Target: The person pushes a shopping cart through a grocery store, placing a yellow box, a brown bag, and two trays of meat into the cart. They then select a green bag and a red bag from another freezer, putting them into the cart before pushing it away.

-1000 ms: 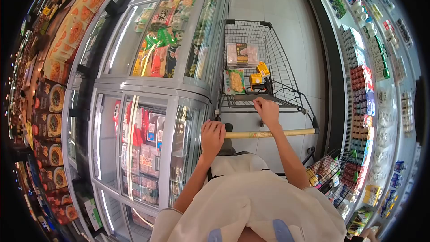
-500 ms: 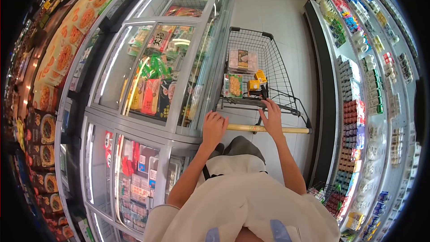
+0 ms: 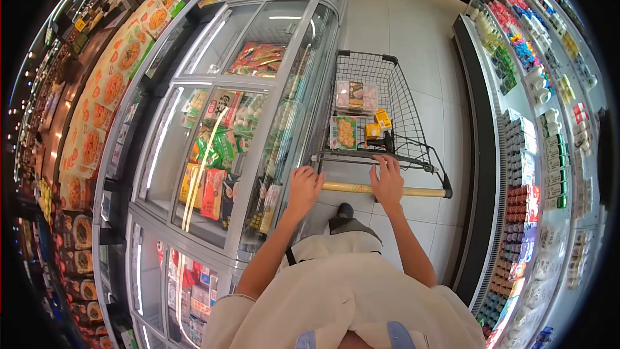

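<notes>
My left hand (image 3: 305, 189) is closed around the left end of the pale yellow handle (image 3: 349, 187) of a shopping cart. Further right along the same handle, my right hand (image 3: 388, 182) grips it with the fingers curving forward over the bar. The black wire cart (image 3: 407, 100) stretches out ahead of me. Inside it lie clear-lidded packs of pale round food (image 3: 357, 97), a green-edged pack with yellowish pieces (image 3: 343, 133), and two small yellow boxes (image 3: 373, 131). A dark object beside the boxes is partly hidden.
Close along the left runs a glass-topped freezer (image 3: 248, 174) filled with packaged food. A refrigerated shelf (image 3: 516, 155) of bottles and cups lines the right, with a black base ledge (image 3: 466, 155). Between them lies a grey tiled floor (image 3: 420, 45). My shoe (image 3: 345, 210) shows below the handle.
The cart and I have moved forward along the aisle, and more of the freezer's far end shows. My shoe has come into sight below the handle. Both hands stay at the handle.
</notes>
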A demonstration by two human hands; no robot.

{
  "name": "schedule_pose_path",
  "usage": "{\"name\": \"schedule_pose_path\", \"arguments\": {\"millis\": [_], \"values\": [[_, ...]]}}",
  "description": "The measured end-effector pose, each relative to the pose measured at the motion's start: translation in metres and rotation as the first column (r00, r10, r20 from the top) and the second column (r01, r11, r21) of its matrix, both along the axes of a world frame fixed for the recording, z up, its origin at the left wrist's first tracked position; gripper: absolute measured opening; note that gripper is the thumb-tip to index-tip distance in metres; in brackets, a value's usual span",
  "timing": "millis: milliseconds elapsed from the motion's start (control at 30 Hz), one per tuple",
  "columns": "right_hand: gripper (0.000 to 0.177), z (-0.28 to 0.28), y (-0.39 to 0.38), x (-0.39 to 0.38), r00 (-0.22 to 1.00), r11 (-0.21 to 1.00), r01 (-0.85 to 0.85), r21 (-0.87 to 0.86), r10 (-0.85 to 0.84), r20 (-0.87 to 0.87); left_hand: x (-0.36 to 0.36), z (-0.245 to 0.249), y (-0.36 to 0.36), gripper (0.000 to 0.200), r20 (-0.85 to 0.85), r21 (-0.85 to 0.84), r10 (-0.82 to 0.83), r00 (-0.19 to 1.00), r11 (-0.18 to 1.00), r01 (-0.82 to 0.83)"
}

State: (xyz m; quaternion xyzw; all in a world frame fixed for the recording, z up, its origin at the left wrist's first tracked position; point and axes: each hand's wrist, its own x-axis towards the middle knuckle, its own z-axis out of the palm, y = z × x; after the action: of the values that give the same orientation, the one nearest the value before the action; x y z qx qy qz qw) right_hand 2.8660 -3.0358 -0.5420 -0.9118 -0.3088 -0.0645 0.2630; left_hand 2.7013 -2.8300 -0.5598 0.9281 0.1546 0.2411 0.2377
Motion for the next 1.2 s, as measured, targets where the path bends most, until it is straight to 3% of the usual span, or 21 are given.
{"name": "schedule_pose_path", "arguments": {"millis": [267,700,800,900,1000,1100,1133,1200], "values": [[0.028,-0.014,0.044,0.125,1.000,1.000,-0.012,-0.020,0.013,0.015,0.114,-0.011,0.036,0.025,0.034,0.001,0.025,0.999,1.000,-0.025],[0.027,-0.031,0.107,0.251,0.999,1.000,0.000,-0.019,-0.001,-0.049,0.228,-0.026,0.104,0.027,-0.024,0.019,-0.113,0.993,0.993,0.113],[0.026,-0.033,0.117,0.268,0.998,1.000,-0.028,0.014,0.028,-0.063,0.233,-0.020,0.120,0.029,-0.119,-0.070,-0.194,0.974,0.980,0.187],[0.025,-0.037,0.138,0.284,0.994,0.993,-0.067,-0.096,0.074,0.076,0.235,-0.017,0.134,0.034,-0.101,-0.189,-0.272,0.957,0.950,0.250],[0.031,-0.025,0.198,0.292,0.970,0.970,-0.241,-0.004,0.241,0.037,0.235,-0.015,0.145,0.038,-0.029,-0.370,-0.314,0.949,0.885,0.282],[0.039,-0.021,0.303,0.309,0.912,0.911,-0.405,0.073,0.408,-0.032,0.242,-0.003,0.166,0.045,0.013,-0.463,-0.085,0.996,0.883,0.082],[0.042,-0.023,0.341,0.314,0.882,0.889,-0.438,0.131,0.453,-0.128,0.245,-0.002,0.179,0.051,-0.025,-0.481,-0.014,1.000,0.877,0.000],[0.049,-0.044,0.416,0.331,0.806,0.857,-0.468,0.214,0.514,-0.294,0.253,-0.024,0.211,0.058,-0.078,-0.396,0.196,0.977,0.894,-0.211]]}}
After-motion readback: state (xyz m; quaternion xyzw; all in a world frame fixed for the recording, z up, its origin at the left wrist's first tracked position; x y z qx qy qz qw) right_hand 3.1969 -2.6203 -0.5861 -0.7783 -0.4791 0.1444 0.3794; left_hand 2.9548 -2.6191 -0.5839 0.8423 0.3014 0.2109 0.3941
